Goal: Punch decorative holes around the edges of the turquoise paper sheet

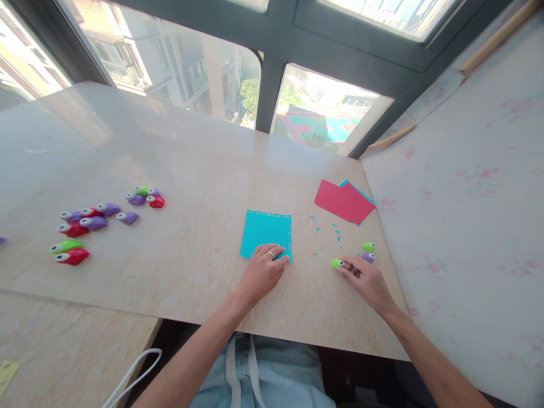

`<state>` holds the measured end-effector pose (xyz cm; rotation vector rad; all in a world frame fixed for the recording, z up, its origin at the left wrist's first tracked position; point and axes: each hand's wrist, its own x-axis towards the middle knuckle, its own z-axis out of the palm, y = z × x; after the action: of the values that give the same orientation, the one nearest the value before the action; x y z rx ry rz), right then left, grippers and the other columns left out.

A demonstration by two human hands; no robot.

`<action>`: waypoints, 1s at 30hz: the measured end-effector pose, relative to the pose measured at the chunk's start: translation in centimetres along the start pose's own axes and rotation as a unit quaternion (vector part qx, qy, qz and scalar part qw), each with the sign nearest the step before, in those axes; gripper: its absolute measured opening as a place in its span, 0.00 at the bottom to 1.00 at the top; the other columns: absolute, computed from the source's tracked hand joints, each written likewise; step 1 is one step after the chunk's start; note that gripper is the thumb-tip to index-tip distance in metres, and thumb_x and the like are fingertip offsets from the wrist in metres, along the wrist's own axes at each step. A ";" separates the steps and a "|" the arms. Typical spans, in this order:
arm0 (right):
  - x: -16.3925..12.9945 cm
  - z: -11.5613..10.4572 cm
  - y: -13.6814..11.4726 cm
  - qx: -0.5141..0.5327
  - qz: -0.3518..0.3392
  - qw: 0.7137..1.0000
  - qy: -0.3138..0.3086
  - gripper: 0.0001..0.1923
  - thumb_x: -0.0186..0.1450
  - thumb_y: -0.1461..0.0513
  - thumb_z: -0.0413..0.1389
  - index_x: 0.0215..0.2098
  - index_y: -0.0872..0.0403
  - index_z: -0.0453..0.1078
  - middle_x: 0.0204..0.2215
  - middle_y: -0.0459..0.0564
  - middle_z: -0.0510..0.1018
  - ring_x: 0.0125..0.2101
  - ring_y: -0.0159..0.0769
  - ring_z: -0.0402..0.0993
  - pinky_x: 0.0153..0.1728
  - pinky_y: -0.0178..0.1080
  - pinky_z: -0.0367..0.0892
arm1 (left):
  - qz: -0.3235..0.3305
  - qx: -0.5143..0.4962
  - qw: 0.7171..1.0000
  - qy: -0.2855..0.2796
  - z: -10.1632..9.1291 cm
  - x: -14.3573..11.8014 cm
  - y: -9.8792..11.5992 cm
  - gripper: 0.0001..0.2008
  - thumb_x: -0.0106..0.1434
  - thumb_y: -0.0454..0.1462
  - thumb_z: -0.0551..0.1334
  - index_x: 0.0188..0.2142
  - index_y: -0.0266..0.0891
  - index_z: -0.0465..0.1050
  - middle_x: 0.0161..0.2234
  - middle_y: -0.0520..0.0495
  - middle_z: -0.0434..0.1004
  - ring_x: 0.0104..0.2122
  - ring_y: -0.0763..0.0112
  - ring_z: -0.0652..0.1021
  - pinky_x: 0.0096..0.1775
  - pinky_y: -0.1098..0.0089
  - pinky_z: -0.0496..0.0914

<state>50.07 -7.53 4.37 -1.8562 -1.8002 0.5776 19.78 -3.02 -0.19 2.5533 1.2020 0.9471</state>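
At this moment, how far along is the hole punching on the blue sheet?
Done: the blue sheet has holes along its top and right edges, with scraps beside it. In hand: left hand pins the sheet; right hand touches a green punch. Left: other edges unpunched; red sheets look untouched.

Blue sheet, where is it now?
Head view: the blue sheet lies mid-table under the left hand, left of the scattered blue bits and red sheets.

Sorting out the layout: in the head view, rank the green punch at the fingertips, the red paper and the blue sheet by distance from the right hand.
From the right hand:
1. Green punch, at the fingertips.
2. Blue sheet, leftward, under the left hand.
3. Red paper, farther back by the window.
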 end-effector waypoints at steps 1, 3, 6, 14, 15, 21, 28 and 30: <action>-0.2 -0.2 0.5 -0.003 0.006 1.000 0.008 0.24 0.62 0.43 0.57 0.39 0.54 0.76 0.30 0.53 0.77 0.27 0.36 0.70 0.32 0.40 0.69 | 0.003 0.002 1.000 0.001 0.0 0.0 0.0 0.09 0.65 0.34 0.59 0.42 0.44 0.77 0.46 0.46 0.78 0.49 0.63 0.75 0.47 0.59 0.72; -0.5 -0.6 1.2 -0.005 0.019 1.000 0.023 0.25 0.61 0.42 0.57 0.40 0.54 0.76 0.30 0.52 0.77 0.26 0.36 0.70 0.31 0.39 0.69 | 0.006 0.006 1.000 0.004 0.1 0.0 -0.1 0.09 0.65 0.34 0.59 0.42 0.44 0.77 0.46 0.46 0.78 0.49 0.63 0.75 0.47 0.59 0.72; -1.1 -0.9 2.0 -0.002 0.035 0.999 0.042 0.26 0.61 0.42 0.56 0.41 0.54 0.77 0.28 0.52 0.76 0.25 0.35 0.69 0.29 0.38 0.69 | 0.003 0.007 1.000 0.000 0.1 0.0 -0.2 0.09 0.66 0.34 0.59 0.41 0.44 0.77 0.47 0.46 0.78 0.49 0.63 0.75 0.47 0.59 0.72; -2.3 -1.3 3.9 0.015 0.087 0.993 0.073 0.26 0.60 0.44 0.58 0.44 0.56 0.76 0.28 0.51 0.75 0.26 0.35 0.69 0.30 0.38 0.68 | 0.000 0.008 1.000 -0.007 0.1 -0.1 -0.2 0.09 0.66 0.34 0.59 0.41 0.44 0.78 0.47 0.46 0.78 0.50 0.62 0.75 0.48 0.59 0.71; -2.4 -1.4 4.2 0.012 0.090 0.993 0.079 0.26 0.60 0.44 0.58 0.45 0.56 0.76 0.29 0.51 0.75 0.26 0.35 0.69 0.30 0.38 0.68 | 0.001 0.008 1.000 -0.005 0.1 -0.1 -0.2 0.09 0.66 0.34 0.59 0.41 0.44 0.77 0.47 0.46 0.78 0.50 0.62 0.75 0.48 0.59 0.71; -2.9 -1.8 5.3 -0.018 0.095 0.990 0.103 0.27 0.62 0.45 0.57 0.48 0.56 0.76 0.30 0.51 0.76 0.27 0.35 0.69 0.32 0.38 0.68 | -0.004 -0.008 1.000 -0.005 0.2 -0.1 -0.3 0.11 0.66 0.34 0.57 0.41 0.45 0.78 0.47 0.44 0.78 0.50 0.63 0.74 0.49 0.59 0.71; -3.4 -1.6 4.6 -0.010 0.098 0.984 0.147 0.25 0.65 0.48 0.55 0.52 0.56 0.72 0.30 0.50 0.75 0.28 0.34 0.69 0.34 0.37 0.69 | -0.001 0.007 1.000 0.000 0.1 0.0 -0.3 0.10 0.65 0.34 0.58 0.41 0.44 0.78 0.47 0.46 0.78 0.50 0.62 0.75 0.48 0.59 0.72; -3.8 -1.3 3.8 0.000 0.089 0.984 0.153 0.24 0.65 0.49 0.55 0.52 0.56 0.70 0.31 0.50 0.76 0.29 0.34 0.71 0.34 0.37 0.70 | -0.001 0.007 1.000 -0.001 0.1 0.0 -0.3 0.09 0.65 0.34 0.58 0.41 0.43 0.77 0.47 0.46 0.78 0.50 0.62 0.75 0.48 0.59 0.72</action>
<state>53.76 -11.44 2.94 -1.9955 -1.4461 0.3305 19.65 -2.81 -0.37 2.5614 1.2150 0.9396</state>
